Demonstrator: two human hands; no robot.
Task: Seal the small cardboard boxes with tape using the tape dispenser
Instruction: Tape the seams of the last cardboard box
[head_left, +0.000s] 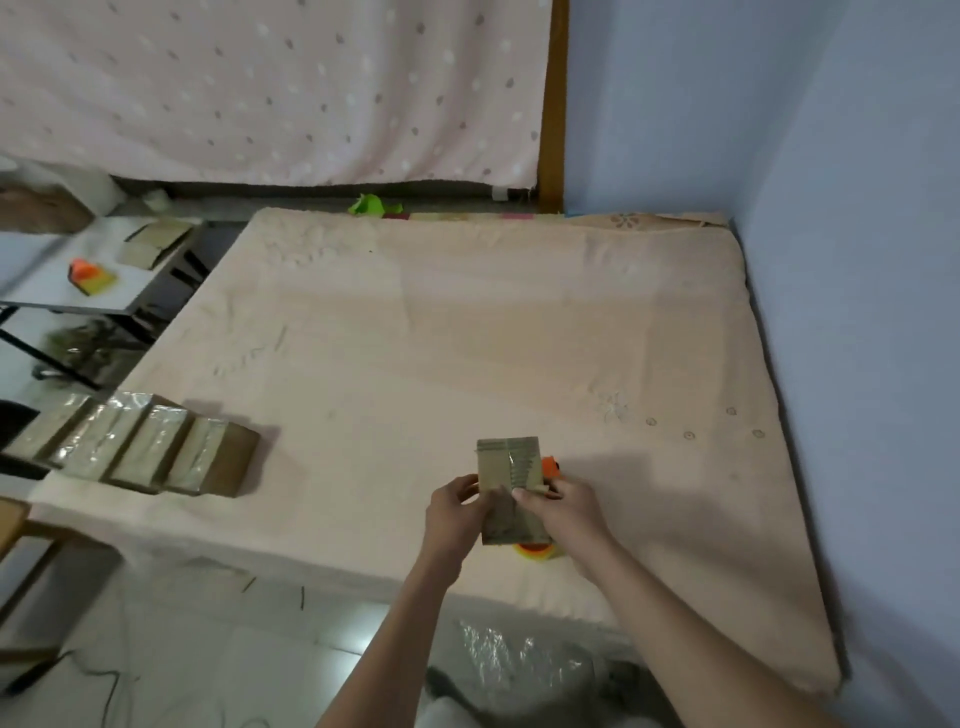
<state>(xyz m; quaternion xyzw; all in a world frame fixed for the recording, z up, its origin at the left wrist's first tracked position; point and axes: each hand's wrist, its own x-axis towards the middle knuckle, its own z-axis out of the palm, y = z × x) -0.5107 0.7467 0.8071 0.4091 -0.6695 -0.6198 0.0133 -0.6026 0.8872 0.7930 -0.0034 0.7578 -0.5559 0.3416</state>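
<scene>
I hold a small brown cardboard box (506, 467) upright above the near edge of the bed, with clear tape shining along its top face. My left hand (454, 514) grips its left side. My right hand (563, 506) grips its right side, thumb pressed on the tape. Behind and under the box an orange and yellow tape dispenser (535, 551) lies on the bed, mostly hidden. Several taped boxes (150, 449) stand in a row at the bed's left edge.
The bed (467, 338) has a peach cover and meets a blue wall on the right. A small white table (67, 270) at the left carries another orange dispenser (91, 275) and an open box (153, 241). Crumpled plastic wrap (509, 654) lies on the floor by my arms.
</scene>
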